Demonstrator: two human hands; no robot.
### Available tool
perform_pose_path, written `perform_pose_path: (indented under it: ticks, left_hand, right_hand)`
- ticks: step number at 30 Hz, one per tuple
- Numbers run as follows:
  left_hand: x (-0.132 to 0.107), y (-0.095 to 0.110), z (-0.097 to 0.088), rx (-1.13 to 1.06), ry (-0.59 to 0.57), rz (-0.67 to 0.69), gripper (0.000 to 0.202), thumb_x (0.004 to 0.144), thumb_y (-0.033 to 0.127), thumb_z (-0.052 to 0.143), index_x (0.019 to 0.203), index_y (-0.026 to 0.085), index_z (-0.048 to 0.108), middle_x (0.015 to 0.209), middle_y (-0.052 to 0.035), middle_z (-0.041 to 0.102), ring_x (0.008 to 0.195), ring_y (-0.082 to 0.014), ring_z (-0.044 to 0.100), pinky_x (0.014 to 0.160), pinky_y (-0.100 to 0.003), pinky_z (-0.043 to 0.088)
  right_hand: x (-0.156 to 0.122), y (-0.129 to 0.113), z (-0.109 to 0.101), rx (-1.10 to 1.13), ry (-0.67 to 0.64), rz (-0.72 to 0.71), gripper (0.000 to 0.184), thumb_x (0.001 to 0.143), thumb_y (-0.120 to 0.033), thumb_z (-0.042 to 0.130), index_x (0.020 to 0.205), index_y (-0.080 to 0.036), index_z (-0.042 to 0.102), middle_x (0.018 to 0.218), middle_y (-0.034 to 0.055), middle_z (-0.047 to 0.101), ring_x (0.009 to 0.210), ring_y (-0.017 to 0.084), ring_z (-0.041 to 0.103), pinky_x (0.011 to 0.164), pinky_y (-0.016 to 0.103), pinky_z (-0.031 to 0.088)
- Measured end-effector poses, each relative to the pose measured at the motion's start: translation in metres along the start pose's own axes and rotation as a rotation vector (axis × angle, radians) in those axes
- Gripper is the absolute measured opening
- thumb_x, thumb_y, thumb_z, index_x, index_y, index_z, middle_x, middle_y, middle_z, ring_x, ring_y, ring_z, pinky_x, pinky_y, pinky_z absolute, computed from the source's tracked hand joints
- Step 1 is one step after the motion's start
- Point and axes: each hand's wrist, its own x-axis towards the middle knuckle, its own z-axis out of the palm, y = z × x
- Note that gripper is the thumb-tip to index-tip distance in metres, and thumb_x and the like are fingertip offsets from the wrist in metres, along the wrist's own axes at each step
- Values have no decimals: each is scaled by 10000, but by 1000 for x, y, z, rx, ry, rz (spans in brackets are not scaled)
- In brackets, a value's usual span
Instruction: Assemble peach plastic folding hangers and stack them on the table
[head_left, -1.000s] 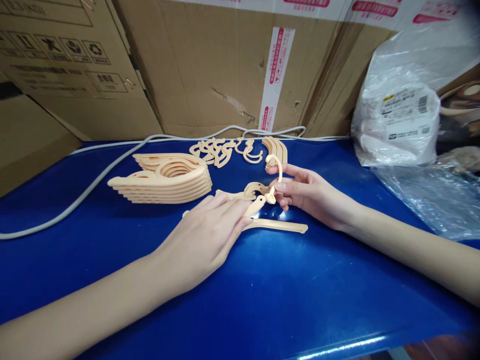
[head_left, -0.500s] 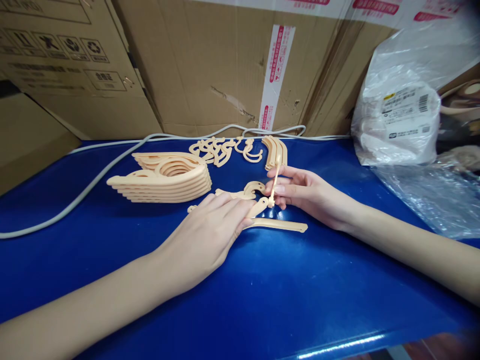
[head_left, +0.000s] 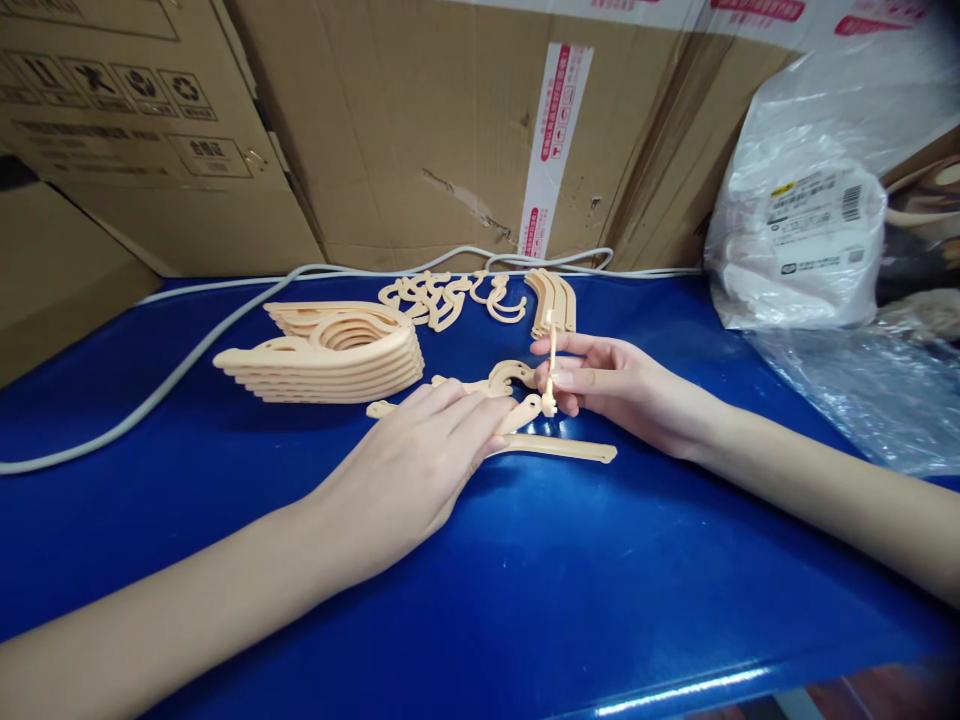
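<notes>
My left hand (head_left: 420,470) is closed around a flat beige plastic hanger arm (head_left: 529,408), whose end with a round hole sticks out past the fingers. Between thumb and fingers, my right hand (head_left: 626,390) pinches a thin beige hanger hook (head_left: 553,360), seen edge-on and nearly upright. Its lower knob is right beside the holed end; whether they touch I cannot tell. A long beige strip (head_left: 574,449) lies on the table just in front, partly under my left hand. Behind the fingers is a curved beige piece (head_left: 511,371), partly covered.
A stack of beige hanger parts (head_left: 337,378) stands at left. Loose hooks (head_left: 442,298) and several nested curved strips (head_left: 553,292) lie at the back. A white cable (head_left: 195,355) crosses the blue table (head_left: 600,580). Cardboard boxes (head_left: 420,130) and a plastic-wrapped package (head_left: 806,220) border it.
The hook in my right hand has turned more upright, its lower knob shifting slightly right, a little off the holed end. My left hand has barely moved.
</notes>
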Motion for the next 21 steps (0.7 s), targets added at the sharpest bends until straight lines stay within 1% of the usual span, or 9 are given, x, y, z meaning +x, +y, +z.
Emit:
perform_pose_path:
  ticks: [5, 7, 11, 15, 21]
  left_hand:
    - [-1, -1, 3, -11, 39, 22, 262, 1048, 178, 322, 1193, 130, 535, 1149, -88, 642, 1039, -215, 560, 895, -343, 428]
    - [-1, -1, 4, -15, 51, 31, 262, 1050, 178, 318, 1189, 133, 535, 1111, -78, 650, 1023, -209, 563, 893, -339, 427]
    - [1, 1, 2, 28, 48, 66, 265, 1045, 170, 325, 1130, 103, 567, 1024, -88, 670, 954, -214, 580, 833, -335, 445]
    - [3, 2, 1, 105, 66, 98, 275, 1036, 144, 336, 1083, 83, 600, 932, -89, 686, 901, -222, 597, 774, -336, 459]
    - [-1, 3, 5, 248, 106, 142, 261, 1013, 111, 376, 1146, 58, 595, 990, -118, 713, 920, -249, 633, 767, -366, 495]
  right_hand:
    - [-1, -1, 0, -16, -4, 5, 329, 787, -201, 779, 1106, -191, 701, 801, -17, 660, 618, 58, 510, 644, 220, 409]
    - [-1, -1, 0, -21, -4, 5, 353, 787, -208, 779, 1131, -192, 702, 794, -20, 648, 624, 58, 502, 640, 217, 403]
    - [-1, -1, 0, -54, -6, -5, 421, 782, -219, 785, 1190, -192, 685, 810, -20, 647, 628, 58, 494, 638, 221, 394]
    - [0, 0, 0, -96, -8, -17, 431, 770, -215, 792, 1184, -182, 676, 784, -26, 646, 616, 59, 487, 629, 227, 378]
    - [-1, 0, 0, -117, 22, -32, 458, 761, -231, 802, 1182, -172, 631, 768, -32, 653, 585, 55, 476, 609, 229, 373]
